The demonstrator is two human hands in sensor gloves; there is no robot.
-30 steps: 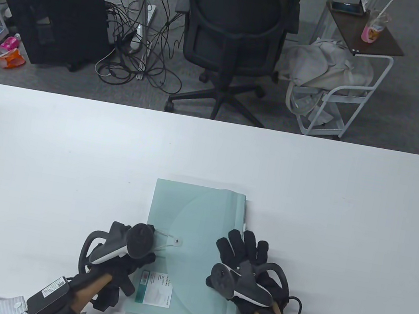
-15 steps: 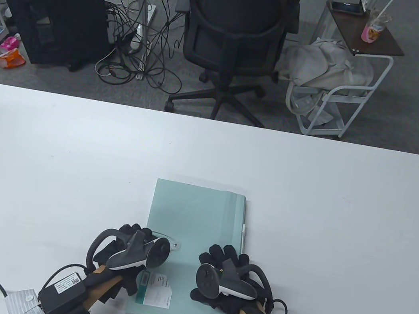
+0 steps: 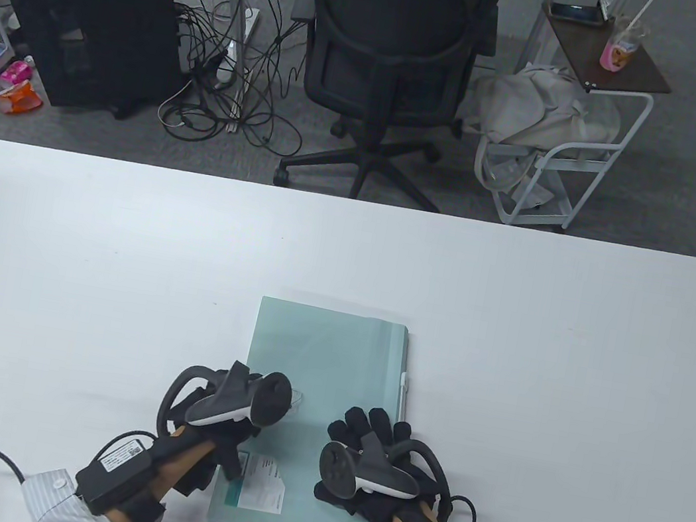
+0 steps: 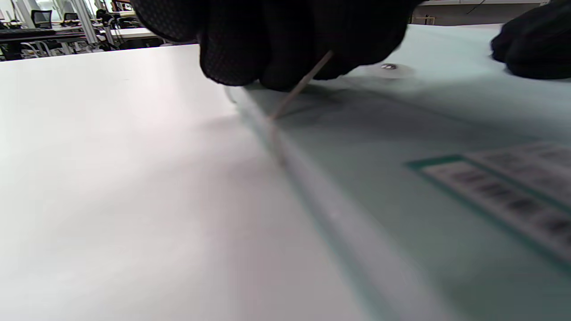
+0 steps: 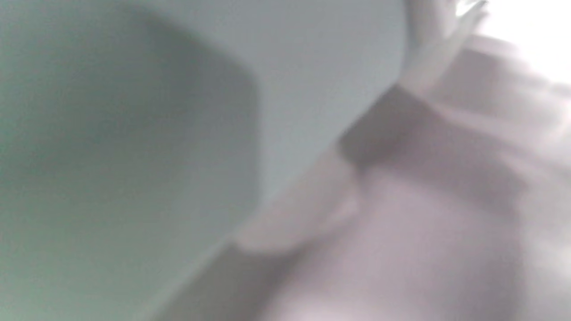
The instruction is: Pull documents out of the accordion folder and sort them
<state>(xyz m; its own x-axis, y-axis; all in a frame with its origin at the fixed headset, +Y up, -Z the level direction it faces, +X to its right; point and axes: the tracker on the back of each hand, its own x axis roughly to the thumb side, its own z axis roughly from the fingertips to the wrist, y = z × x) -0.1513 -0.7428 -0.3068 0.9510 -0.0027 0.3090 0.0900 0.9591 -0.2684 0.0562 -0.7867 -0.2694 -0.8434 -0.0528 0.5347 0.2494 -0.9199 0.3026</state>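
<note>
A pale green accordion folder (image 3: 323,364) lies flat and closed on the white table (image 3: 51,262), near the front edge. A white label (image 3: 260,481) sits on its near left corner. My left hand (image 3: 241,407) is over the folder's left edge. In the left wrist view its fingertips (image 4: 285,58) pinch the thin elastic cord (image 4: 299,84), just short of the metal button (image 4: 388,67). My right hand (image 3: 369,430) rests with fingers spread on the folder's near right part. The right wrist view shows only the blurred folder surface (image 5: 134,133).
A black office chair (image 3: 392,46) stands beyond the table's far edge. A white side cart (image 3: 570,145) with a pink drink cup (image 3: 617,49) is at the back right. A black cabinet (image 3: 87,20) and floor cables are at the back left.
My left hand has moved right and forward over the cord and now covers the button. My right hand has slid left and back from the folder's right edge toward its middle.
</note>
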